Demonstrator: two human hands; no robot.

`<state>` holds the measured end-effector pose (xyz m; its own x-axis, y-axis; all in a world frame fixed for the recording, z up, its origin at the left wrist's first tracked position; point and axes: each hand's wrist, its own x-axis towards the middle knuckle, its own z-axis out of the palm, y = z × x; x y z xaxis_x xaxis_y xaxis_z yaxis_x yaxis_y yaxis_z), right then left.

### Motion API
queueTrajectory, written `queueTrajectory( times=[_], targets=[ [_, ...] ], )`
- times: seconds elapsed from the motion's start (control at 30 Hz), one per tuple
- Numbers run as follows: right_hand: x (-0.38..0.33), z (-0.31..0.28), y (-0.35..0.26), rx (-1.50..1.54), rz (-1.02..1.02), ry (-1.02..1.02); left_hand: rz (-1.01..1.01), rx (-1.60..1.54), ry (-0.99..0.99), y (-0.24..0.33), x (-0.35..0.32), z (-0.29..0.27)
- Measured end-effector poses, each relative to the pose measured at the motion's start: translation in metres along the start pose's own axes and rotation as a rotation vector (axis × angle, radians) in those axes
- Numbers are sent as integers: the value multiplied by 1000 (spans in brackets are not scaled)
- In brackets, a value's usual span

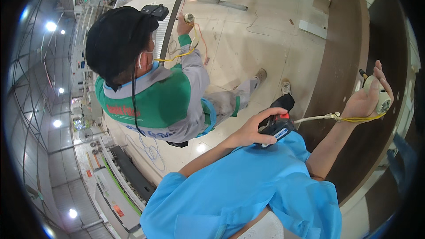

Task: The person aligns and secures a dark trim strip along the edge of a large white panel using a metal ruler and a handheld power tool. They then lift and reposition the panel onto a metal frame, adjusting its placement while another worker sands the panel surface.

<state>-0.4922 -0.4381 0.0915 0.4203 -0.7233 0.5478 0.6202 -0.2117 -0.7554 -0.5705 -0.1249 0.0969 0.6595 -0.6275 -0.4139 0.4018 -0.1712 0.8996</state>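
Observation:
My left hand (259,129) grips a black and red power tool (276,121) with a blue patch, held against my blue shirt (248,190). My right hand (366,99) is raised to the right and closed round a small cream round device (380,94). A yellow cord (361,119) loops my wrist and joins a white cord (314,118) running toward the tool. A co-worker in a green and grey shirt (155,102) and black cap stands in front of me. Their raised hand (183,24) holds a similar small round device (189,17) with a yellow cord.
A long dark brown panel (345,48) curves past my right hand. Pale board flooring (248,40) lies beyond the co-worker, with a grey metal bar (173,17), metal strips (221,2) and offcuts (312,28) on it. Workshop shelving and ceiling lamps fill the left.

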Motion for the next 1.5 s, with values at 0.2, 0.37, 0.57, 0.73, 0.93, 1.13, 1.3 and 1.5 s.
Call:
queueTrajectory(
  times=[0.2, 0.37, 0.57, 0.73, 0.93, 1.13, 1.3, 1.5],
  targets=[
    [54, 60, 49, 37, -7, -84, 88, -91, 75, 33, 72, -44],
    [96, 113, 98, 109, -34, -140, 133, -150, 130, 60, 120, -75],
    [150, 179, 175, 142, 11, -233, 171, -173, 266, 84, 187, -110],
    [207, 237, 254, 237, 73, -294, 186, -264, 416, 128, 262, -137],
    [292, 308, 325, 213, 72, -355, 241, -370, 510, 185, 341, -170],
    [326, 375, 364, 30, 2, -512, 297, -397, 665, 206, 398, -221],
    [319, 435, 399, 187, -153, -640, 384, -525, 902, 217, 446, -296],
    [302, 505, 456, 110, -55, -747, 407, -637, 1145, 212, 512, -430]
  ],
)
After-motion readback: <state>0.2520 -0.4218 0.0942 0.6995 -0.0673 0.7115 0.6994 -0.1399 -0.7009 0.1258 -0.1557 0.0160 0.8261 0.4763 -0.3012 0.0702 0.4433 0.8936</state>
